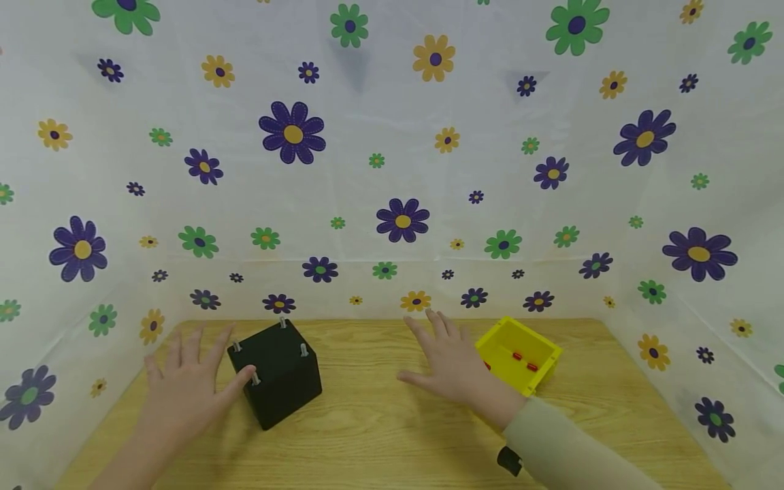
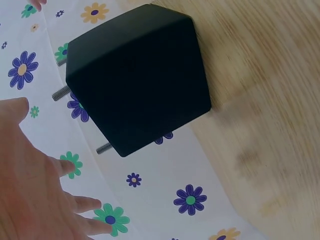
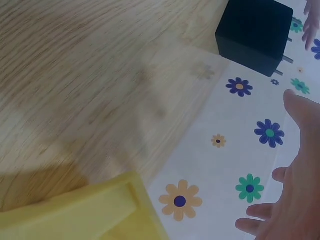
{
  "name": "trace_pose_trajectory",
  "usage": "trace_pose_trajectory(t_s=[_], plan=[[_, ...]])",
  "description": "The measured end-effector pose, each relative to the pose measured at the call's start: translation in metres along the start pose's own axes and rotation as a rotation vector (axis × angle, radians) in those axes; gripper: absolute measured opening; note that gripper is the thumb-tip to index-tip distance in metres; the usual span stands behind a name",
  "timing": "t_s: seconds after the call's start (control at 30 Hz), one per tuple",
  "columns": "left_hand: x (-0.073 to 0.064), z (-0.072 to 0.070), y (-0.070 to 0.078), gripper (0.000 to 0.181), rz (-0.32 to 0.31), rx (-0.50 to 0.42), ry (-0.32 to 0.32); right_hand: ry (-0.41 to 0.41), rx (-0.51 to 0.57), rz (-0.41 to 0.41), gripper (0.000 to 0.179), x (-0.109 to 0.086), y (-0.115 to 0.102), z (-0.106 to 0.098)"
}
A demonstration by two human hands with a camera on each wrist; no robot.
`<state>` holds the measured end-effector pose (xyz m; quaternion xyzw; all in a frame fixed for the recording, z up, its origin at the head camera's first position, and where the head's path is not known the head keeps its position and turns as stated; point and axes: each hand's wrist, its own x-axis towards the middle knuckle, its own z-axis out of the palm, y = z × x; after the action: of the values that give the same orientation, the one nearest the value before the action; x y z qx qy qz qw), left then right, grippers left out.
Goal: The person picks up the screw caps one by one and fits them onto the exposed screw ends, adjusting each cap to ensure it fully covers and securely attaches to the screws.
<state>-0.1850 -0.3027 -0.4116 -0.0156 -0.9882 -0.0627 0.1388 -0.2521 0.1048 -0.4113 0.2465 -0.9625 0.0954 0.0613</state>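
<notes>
On the left of the table stands a black block (image 1: 283, 395) with several threaded metal posts (image 1: 304, 350) sticking up from its top corners. My left hand (image 1: 184, 391) is spread out at the block's left side, its thumb overlapping the near post in the head view. In the left wrist view, a gap shows between the left hand (image 2: 30, 185) and the black block (image 2: 140, 85). My right hand (image 1: 452, 361) hovers with fingers spread, left of a yellow box (image 1: 511, 333) and partly covering it. Small red pieces (image 1: 532, 367) lie inside that box. Neither hand holds anything.
The wooden table (image 1: 373, 408) runs back to a white flower-print sheet (image 1: 367, 184), which also hangs at both sides. A small black item (image 1: 510, 461) shows beside the right sleeve (image 1: 563, 435).
</notes>
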Motion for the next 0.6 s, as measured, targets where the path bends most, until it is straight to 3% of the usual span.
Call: trace_pose_trajectory(t_s=[0.6], plan=[[0.001,0.006,-0.022,0.084,-0.04,-0.016,-0.007,-0.008,-0.028,-0.025,0.089,0.028,-0.032,0.013]])
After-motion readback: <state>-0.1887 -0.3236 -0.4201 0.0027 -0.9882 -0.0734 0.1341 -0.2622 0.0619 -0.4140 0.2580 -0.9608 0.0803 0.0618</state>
